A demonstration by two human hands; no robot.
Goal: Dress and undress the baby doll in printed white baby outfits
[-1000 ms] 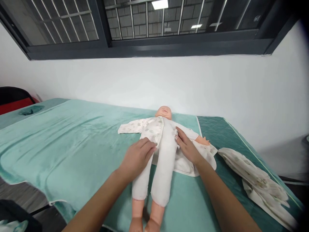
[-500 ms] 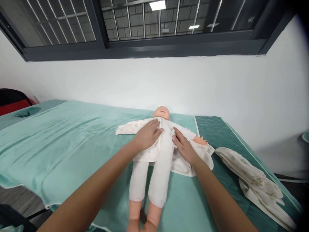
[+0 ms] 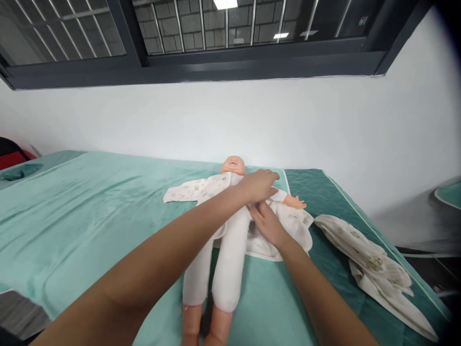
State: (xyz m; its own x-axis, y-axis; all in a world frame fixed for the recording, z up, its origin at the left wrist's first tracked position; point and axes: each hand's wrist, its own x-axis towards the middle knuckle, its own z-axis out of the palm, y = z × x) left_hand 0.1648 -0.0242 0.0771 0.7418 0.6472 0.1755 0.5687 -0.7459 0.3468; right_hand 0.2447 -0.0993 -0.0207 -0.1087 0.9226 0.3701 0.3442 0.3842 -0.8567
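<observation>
A baby doll (image 3: 233, 165) lies on its back, padded white on torso and legs. A printed white baby jacket (image 3: 214, 185) covers its arm on the left of the view; the jacket's other half (image 3: 288, 218) lies spread beneath the bare-handed arm on the right. My left hand (image 3: 260, 185) reaches across the doll's chest to that arm, thumb apart from the curved fingers. Just below it, my right hand (image 3: 268, 221) rests at the doll's side on the jacket, fingers partly stretched; their tips are partly hidden. No gripped cloth is plainly visible in either hand.
A light green sheet (image 3: 108, 202) covers the bed, with a darker green quilted cover (image 3: 306, 185) on the right. Folded white printed clothing (image 3: 374, 264) lies there. Behind are a white wall (image 3: 180, 120) and a barred window (image 3: 216, 62). A red and black object (image 3: 12, 154) stands far left.
My left hand has moved right, from the jacket's front panel across the doll's chest to the other arm. My right hand stays by the doll's side. The view has shifted slightly.
</observation>
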